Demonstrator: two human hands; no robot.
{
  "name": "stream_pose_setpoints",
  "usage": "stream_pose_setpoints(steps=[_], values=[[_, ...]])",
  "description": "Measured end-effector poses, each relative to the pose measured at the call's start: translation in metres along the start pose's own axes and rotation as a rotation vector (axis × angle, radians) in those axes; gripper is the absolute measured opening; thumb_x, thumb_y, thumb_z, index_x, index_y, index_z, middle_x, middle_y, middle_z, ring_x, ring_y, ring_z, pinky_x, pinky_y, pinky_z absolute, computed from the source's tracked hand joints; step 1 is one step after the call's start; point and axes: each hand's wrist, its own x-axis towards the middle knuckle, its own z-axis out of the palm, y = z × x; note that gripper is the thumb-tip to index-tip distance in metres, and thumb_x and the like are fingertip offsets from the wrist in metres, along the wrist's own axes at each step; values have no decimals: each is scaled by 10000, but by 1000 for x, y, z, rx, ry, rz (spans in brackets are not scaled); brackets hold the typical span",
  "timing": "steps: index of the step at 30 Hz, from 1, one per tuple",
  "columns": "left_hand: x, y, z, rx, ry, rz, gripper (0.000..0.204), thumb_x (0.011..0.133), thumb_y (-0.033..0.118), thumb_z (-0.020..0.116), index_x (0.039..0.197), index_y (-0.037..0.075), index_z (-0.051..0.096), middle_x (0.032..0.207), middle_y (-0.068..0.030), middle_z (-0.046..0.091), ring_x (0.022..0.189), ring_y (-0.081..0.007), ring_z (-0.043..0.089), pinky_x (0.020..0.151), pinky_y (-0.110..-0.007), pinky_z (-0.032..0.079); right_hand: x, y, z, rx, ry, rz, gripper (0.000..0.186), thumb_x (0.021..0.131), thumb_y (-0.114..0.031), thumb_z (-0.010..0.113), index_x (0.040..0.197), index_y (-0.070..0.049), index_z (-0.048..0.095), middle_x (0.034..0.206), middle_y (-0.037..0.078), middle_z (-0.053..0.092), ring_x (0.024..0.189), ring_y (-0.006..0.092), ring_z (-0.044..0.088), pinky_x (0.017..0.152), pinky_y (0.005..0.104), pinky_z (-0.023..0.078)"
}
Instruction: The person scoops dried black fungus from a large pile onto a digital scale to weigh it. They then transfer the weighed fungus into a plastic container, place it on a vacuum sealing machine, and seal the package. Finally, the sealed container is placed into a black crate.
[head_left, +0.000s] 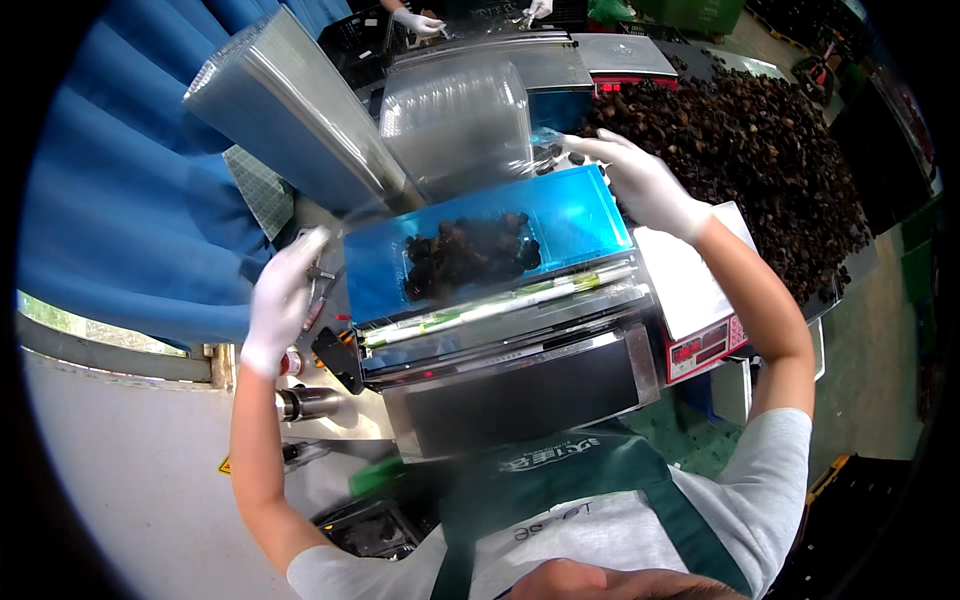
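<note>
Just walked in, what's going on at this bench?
A person in white gloves is working around a blue surface with a small heap of dark brown pieces on it. The left hand is blurred, off the surface's left side. The right hand is by its far right corner, near some clear film; its grip is unclear. A white-topped scale and a larger dark pile are to the right.

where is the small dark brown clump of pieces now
In the head view, the small clump lies just left of centre on the blue rectangular surface, between the white-gloved left hand and white-gloved right hand, beyond the white-and-green roll.
</note>
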Motion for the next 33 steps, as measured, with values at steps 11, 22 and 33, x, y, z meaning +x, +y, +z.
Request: stream_pose_setpoints(steps=[11, 22, 33], values=[[14, -76, 185, -255, 207, -394, 504, 984, 211, 568, 1434, 58, 401, 1109, -168, 652, 1029, -292, 635, 901, -396, 492, 7, 37, 150, 618, 49, 542, 442, 1016, -380, 514, 1223, 0, 607, 975, 140, 667, 932, 269, 607, 842, 357, 497], [-141, 87, 153, -1536, -567, -1243, 740, 982, 654, 353, 1440, 75, 413, 1313, -148, 576, 1184, -303, 567, 897, -549, 524, -163, -62, 110, 1331, -744, 1078, 804, 969, -691, 316, 1298, -2, 566, 1261, 152, 606, 1013, 223, 568, 761, 414, 602], [-212, 151, 157, -1724, -239, -1343, 515, 1013, 305, 459, 1422, -7, 423, 1382, -161, 527, 1273, -319, 523, 1017, -487, 475, -280, -98, 112, 1437, -186, 1201, 459, 982, -266, 567, 1354, 0, 527, 1297, 136, 599, 1138, 258, 605, 953, 417, 509]])
